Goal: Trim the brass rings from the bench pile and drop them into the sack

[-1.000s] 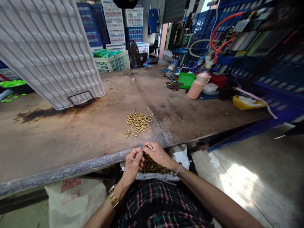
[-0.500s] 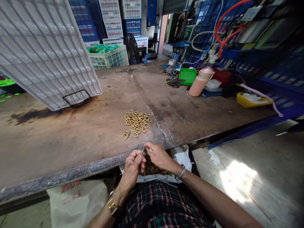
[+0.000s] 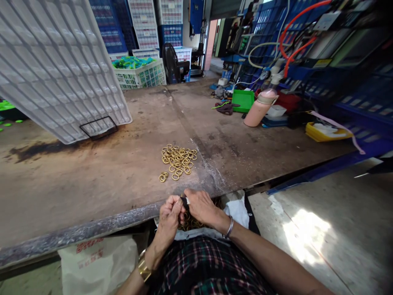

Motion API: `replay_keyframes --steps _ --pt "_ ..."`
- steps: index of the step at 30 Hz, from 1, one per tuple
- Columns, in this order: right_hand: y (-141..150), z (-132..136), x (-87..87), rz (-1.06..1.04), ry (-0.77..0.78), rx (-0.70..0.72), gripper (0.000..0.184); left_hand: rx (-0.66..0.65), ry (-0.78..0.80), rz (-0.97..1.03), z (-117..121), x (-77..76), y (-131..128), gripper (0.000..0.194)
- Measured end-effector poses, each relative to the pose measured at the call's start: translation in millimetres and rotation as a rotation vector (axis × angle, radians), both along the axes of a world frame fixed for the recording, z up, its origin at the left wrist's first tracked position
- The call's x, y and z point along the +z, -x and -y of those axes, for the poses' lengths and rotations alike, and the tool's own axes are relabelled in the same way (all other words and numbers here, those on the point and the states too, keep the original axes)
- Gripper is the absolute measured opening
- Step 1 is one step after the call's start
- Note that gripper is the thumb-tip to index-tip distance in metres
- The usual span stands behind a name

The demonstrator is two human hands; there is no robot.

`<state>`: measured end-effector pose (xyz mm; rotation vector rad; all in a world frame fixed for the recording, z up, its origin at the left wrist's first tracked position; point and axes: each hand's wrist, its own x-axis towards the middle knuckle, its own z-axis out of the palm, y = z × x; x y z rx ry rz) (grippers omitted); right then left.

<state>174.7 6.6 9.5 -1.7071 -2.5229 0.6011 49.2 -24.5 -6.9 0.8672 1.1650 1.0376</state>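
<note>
Holding the left grip (image 3: 170,211) and the right grip (image 3: 201,207) close together at the near edge of the bench (image 3: 76,192), with a small dark piece (image 3: 184,203), pale at one end, between the two. Curling the right grip narrow around that piece; pinching the left grip narrow at its other end, hiding the inside of the pinch and so being unable to tell about a ring there. Wearing a gold watch (image 3: 144,266) on the left wrist and a silver bracelet (image 3: 228,228) on the right.

Counting from the grips, with twelve pointing across the bench: facing a loose pile of brass rings (image 3: 178,156) at twelve o'clock, lying near, and a smaller cluster of rings (image 3: 163,177) at eleven. Having more rings (image 3: 189,223) at five o'clock, lying partly beneath the right grip, and a white cloth (image 3: 239,212) at three.

Seeing a ribbed white panel (image 3: 64,69) leaning between ten and eleven, a green tray (image 3: 243,100) and a pink bottle (image 3: 257,110) at one, a yellow tray (image 3: 328,133) at two, a black fan (image 3: 172,63) at twelve, and a printed bag (image 3: 96,270) below the bench at eight.
</note>
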Motion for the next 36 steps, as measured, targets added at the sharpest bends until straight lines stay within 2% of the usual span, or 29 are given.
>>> replay_keyframes --steps 4,8,12,17,21,24,26,29,32,34,36 --pt "4 -13 -2.4 0.031 -0.041 -0.034 0.021 -0.007 -0.015 0.061 3 6.8 3 0.029" --pt "1 -41 -5.8 0.035 -0.106 -0.155 0.024 -0.068 0.038 0.185 10 15.5 2 0.027" --pt "5 -60 -7.4 -0.027 -0.153 -0.17 0.023 0.027 0.142 0.363 8 13.3 3 0.026" --pt "22 -69 -7.3 0.036 -0.158 -0.144 0.027 0.119 0.195 0.476 0 9.9 9 0.023" --pt "25 -72 -8.1 0.044 -0.146 -0.18 0.025 0.114 0.255 0.594 -5 11.0 15 0.024" --pt "23 -74 -8.3 0.006 -0.125 -0.2 0.026 0.119 0.309 0.678 -9 10.7 19 0.017" --pt "21 -74 -8.6 -0.035 -0.12 -0.202 0.024 0.133 0.329 0.684 -12 10.2 19 0.022" --pt "17 -74 -9.8 -0.151 -0.109 -0.206 0.022 0.132 0.265 0.568 -15 8.8 18 0.025" --pt "11 -72 -12.1 -0.406 -0.07 -0.236 0.013 0.131 0.08 0.28 -18 6.1 18 0.024" --pt "7 -67 -13.3 -0.611 0.026 -0.254 0.007 0.153 -0.065 0.042 -21 4.4 18 0.022" --pt "4 -60 -13.4 -0.774 0.192 -0.259 0.005 0.156 -0.223 -0.173 -23 3.4 20 0.024"
